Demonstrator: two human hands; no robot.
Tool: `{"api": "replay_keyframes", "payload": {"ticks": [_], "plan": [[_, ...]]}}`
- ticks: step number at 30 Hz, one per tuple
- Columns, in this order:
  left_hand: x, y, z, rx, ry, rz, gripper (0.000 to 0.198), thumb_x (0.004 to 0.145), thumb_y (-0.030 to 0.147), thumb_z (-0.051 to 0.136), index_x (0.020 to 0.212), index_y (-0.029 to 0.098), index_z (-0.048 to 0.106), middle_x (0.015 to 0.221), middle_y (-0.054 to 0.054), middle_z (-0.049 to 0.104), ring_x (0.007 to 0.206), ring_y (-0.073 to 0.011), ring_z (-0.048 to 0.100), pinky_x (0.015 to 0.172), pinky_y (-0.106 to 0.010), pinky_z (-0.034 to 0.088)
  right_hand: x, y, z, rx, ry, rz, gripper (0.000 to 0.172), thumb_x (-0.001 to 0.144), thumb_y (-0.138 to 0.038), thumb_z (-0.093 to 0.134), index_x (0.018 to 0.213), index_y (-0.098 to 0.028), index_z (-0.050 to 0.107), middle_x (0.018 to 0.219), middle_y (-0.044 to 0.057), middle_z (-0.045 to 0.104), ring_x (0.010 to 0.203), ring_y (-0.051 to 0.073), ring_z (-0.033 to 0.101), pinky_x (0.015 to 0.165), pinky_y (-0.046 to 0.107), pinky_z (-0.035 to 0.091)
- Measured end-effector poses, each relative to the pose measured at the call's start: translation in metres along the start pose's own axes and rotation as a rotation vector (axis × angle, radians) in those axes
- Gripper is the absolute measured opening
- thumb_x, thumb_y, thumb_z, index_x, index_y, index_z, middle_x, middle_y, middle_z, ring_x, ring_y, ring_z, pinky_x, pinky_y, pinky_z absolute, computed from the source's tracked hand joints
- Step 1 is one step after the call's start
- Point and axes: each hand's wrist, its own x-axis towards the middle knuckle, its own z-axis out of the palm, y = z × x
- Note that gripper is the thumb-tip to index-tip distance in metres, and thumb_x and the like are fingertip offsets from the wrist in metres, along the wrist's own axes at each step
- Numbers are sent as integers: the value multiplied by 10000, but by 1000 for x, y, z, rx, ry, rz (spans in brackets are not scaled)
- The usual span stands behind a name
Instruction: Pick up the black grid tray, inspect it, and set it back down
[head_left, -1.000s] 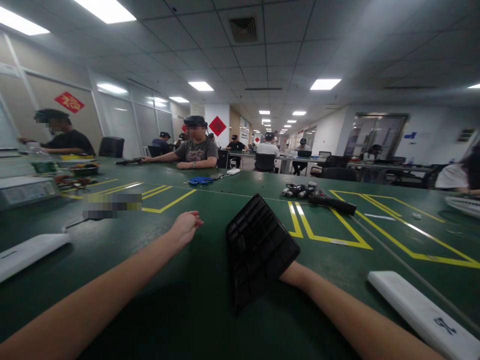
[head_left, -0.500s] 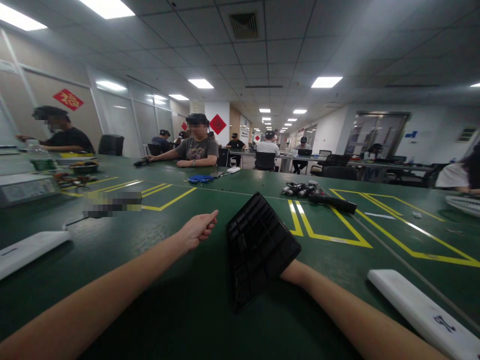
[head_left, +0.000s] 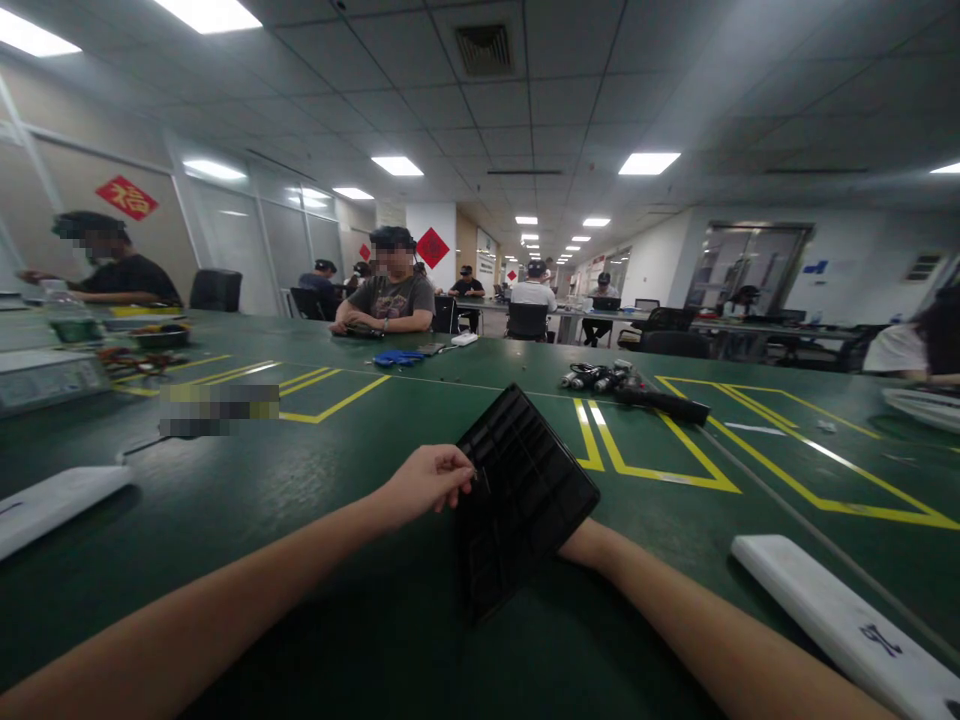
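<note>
A black tray divided into compartments (head_left: pixel 529 500) is held tilted above the green table (head_left: pixel 337 600), its gridded side facing me. My right hand (head_left: pixel 585 540) grips it from behind at the lower right; the fingers are hidden by the tray. At the tray's left edge is my left hand (head_left: pixel 435 480), its thumb and fingertips pinched together in front of the compartments. Whatever is between those fingertips is too small to make out.
White oblong devices lie at right (head_left: pixel 840 620) and left (head_left: pixel 64 505). Beyond the tray are a pile of dark, metal-ended parts (head_left: pixel 596 378), a black rod (head_left: pixel 664 405) and blue gloves (head_left: pixel 397 358). Yellow tape (head_left: pixel 675 480) marks the table. Across it sits a person (head_left: pixel 394 290).
My left hand has moved right, from beside the tray to its compartments. The tray and my right hand stay nearly in place. The person opposite has drawn an outstretched arm in.
</note>
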Motion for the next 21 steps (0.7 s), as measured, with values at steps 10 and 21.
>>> {"api": "replay_keyframes", "payload": {"ticks": [10,21], "plan": [[-13,-8,15,733,287,445,180,801,224,412,719,146,552,657,-23,561,611,-124,516,568,-243,387,-6,9,6,76,31,39,453,819,-284,453,1255,-162,441,1320,87,441,1136,209,482,1007,366,344],[-6,-11,14,452,190,283,230,812,340,429,715,156,527,605,20,500,547,-99,454,498,-212,348,-4,8,5,6,12,68,458,827,-311,419,1249,-136,452,1325,110,430,1201,238,407,1055,391,250]]}}
